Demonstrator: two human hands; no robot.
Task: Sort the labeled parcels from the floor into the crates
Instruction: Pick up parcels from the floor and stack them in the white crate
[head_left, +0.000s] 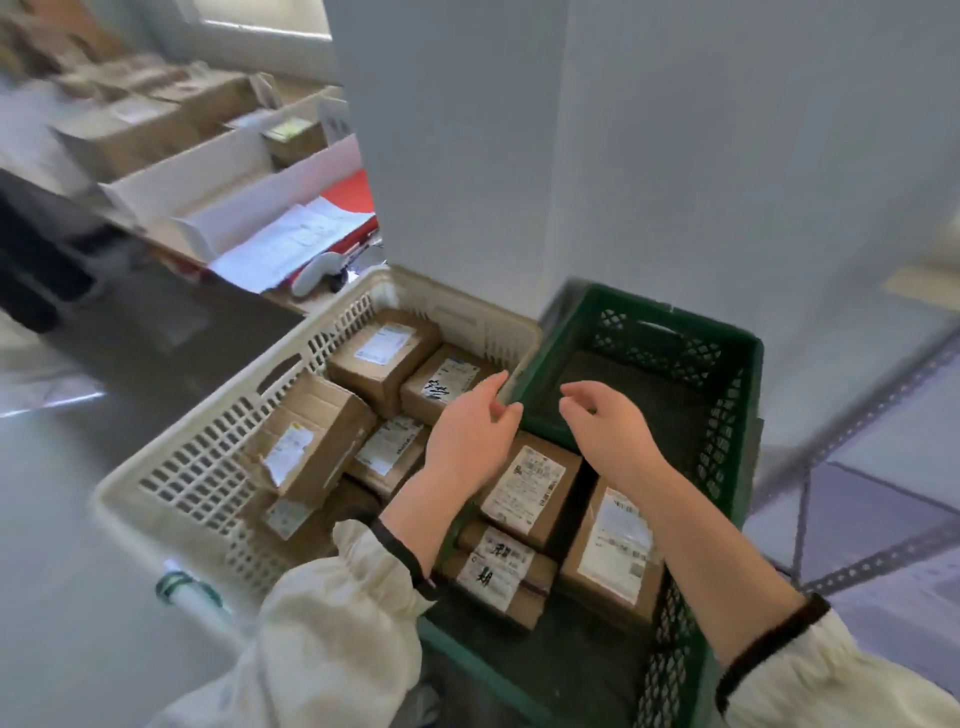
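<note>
While the left hand (470, 434) and right hand (608, 431) are empty, relaxed, parcels (530, 488) lie beneath in the green crate (675, 319).

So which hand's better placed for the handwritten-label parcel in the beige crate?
Left, probably: left hand hovers empty right beside that parcel; right hand is over the green crate.

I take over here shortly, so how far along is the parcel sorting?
Done: at least five labeled parcels lie in the beige crate and three in the green crate. In hand: nothing; the left hand and right hand hover open over the crates. Left: no parcels show on the floor in view, so the remainder cannot be told; the green crate's far end has room.
</note>
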